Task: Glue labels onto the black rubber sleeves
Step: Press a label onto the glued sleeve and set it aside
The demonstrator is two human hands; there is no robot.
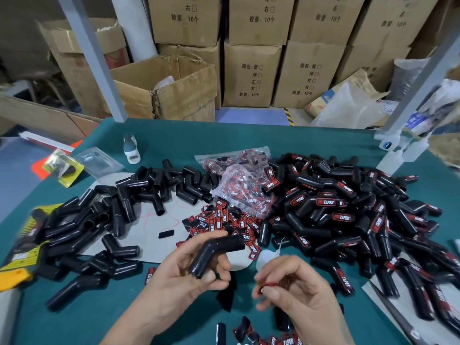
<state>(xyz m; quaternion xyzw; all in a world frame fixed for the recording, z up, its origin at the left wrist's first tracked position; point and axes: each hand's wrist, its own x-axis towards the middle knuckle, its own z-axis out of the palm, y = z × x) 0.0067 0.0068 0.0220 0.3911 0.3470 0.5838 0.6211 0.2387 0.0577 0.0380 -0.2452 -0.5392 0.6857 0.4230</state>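
My left hand (189,270) grips a bent black rubber sleeve (216,252) above the green table (104,319). My right hand (291,287) pinches a red label (267,286). A small glue bottle (267,258) lies just beyond, with loose labels (224,222) between bare sleeves (119,207) and labelled sleeves (348,215).

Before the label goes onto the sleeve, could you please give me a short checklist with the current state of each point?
1. Bent black sleeve held in the left hand: ok, fingers curl round it.
2. Sleeve in hand has no label yet: ok on the visible side; far side cannot tell.
3. Label in the right hand: ok, a red-edged piece is pinched at the fingertips.
4. Glue on that label: cannot tell.
5. Glue bottle within reach: ok, it sits just behind the right hand.
6. Loose labels on hand for later: ok, a heap lies beyond the hands.
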